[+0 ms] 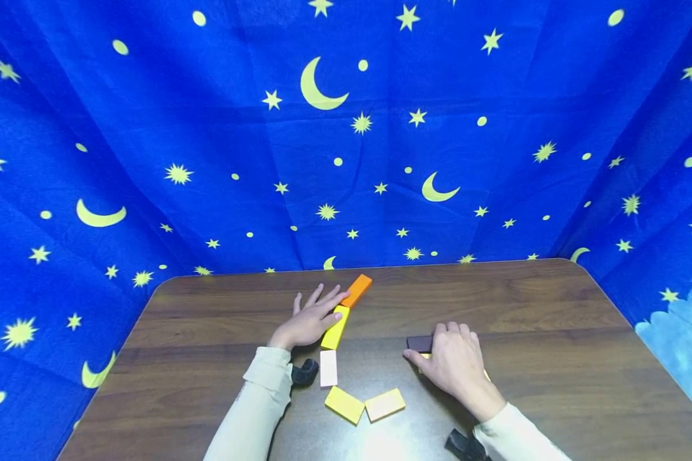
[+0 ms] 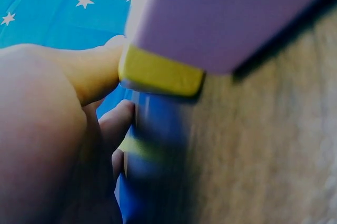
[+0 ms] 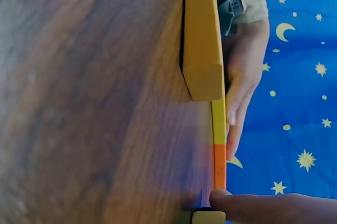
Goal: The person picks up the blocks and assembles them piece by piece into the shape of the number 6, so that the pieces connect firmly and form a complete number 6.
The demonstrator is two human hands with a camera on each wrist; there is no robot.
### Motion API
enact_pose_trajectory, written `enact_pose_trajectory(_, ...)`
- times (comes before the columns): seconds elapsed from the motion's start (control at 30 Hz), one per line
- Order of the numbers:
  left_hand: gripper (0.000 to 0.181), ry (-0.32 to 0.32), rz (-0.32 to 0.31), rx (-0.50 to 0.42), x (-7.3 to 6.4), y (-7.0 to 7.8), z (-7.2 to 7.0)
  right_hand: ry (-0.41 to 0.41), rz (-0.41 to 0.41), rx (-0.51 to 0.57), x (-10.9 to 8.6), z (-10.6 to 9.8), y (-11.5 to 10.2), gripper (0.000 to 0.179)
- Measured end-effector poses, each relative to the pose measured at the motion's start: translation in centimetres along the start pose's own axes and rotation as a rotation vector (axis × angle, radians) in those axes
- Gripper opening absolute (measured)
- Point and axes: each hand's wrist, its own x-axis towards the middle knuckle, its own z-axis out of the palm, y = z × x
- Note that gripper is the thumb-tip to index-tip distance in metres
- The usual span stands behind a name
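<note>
My left hand (image 1: 308, 322) lies with fingers spread beside an orange block (image 1: 357, 289) and a yellow block (image 1: 334, 333), set end to end. One fingertip touches the orange block; the thumb rests on the yellow one, whose end (image 2: 160, 71) also shows in the left wrist view. Over on the right, my right hand (image 1: 452, 358) covers much of a dark brown block (image 1: 418, 344), fingers bent over its far side and thumb at its near edge. A pale yellow block (image 3: 208, 217) lies by that thumb, mostly hidden under the hand in the head view.
A pale pink block (image 1: 328, 368), a yellow block (image 1: 345, 404) and a cream block (image 1: 385, 404) continue the curved row toward the near side. The wooden table (image 1: 525, 307) ends at a blue curtain (image 1: 380, 147) with stars and moons.
</note>
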Motion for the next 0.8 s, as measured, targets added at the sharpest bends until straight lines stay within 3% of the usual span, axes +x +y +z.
enact_pose_trajectory(0.47, 0.052, -0.007, -0.006, 0.009, 0.1, -0.3, 0.1, -0.059, 0.026, 0.092, 0.5, -1.1, 0.2, 0.072)
enact_pose_trajectory(0.8, 0.052, -0.016, -0.016, 0.021, 0.2, -0.5, 0.2, -0.032, 0.006, 0.185, 0.7, -1.6, 0.3, 0.072)
